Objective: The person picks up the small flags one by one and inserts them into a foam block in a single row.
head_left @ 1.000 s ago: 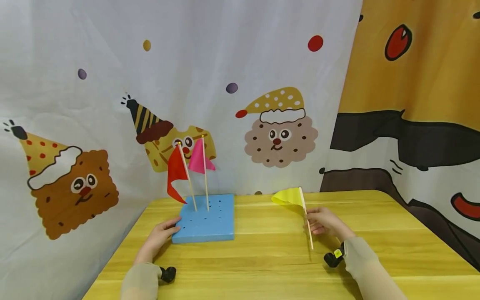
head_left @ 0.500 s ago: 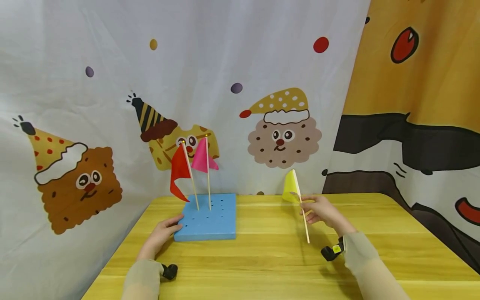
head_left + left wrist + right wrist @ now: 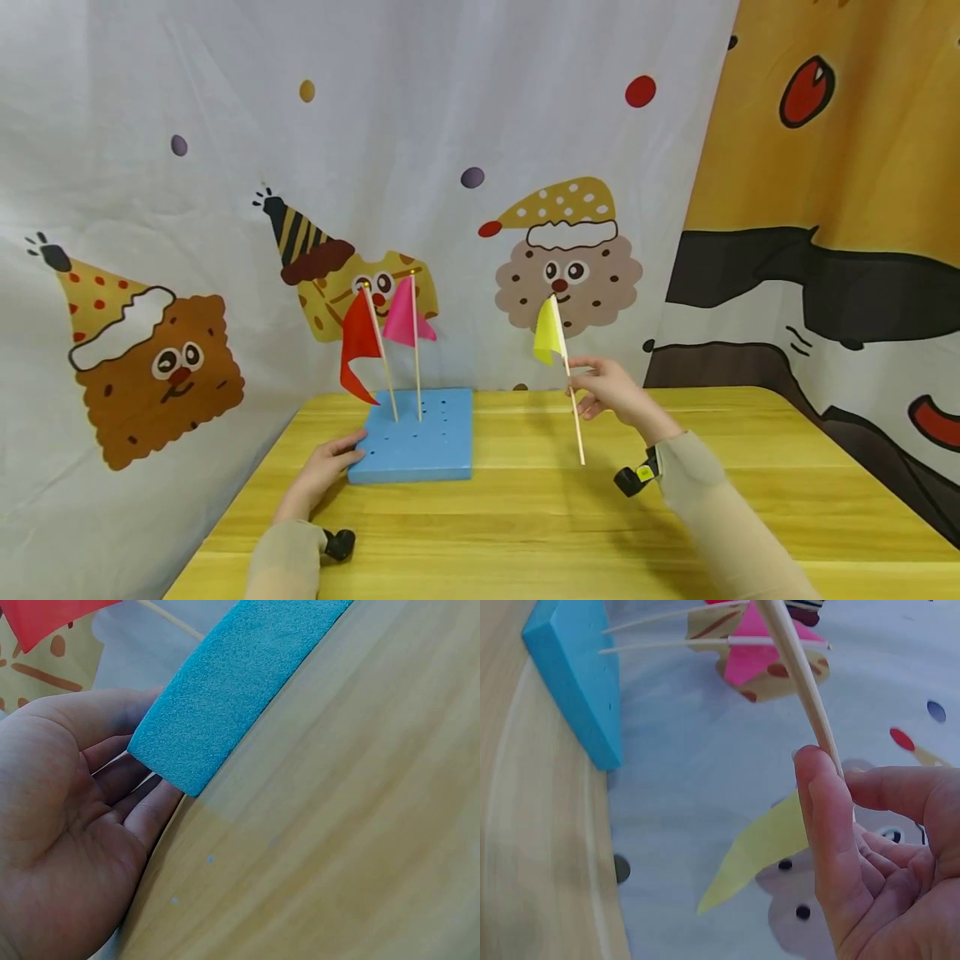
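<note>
My right hand pinches the thin wooden stick of a yellow flag between thumb and fingers. The flag is held above the table, nearly upright, its top leaning left and its lower stick end free. My left hand rests against the left side of a blue foam board with small holes, fingers fairly straight. In the left wrist view, the thumb and fingers touch the board's edge. A red flag leaning left and a pink flag stand in the board, their sticks side by side.
The board lies on a wooden table, left of its middle. A pale curtain printed with cartoon biscuits hangs behind the table's back edge. Several small holes show on the board's right part.
My right hand has lifted the yellow flag and carried it left, turning it more upright. The left hand stays at the board, and the red and pink flags have kept their places.
</note>
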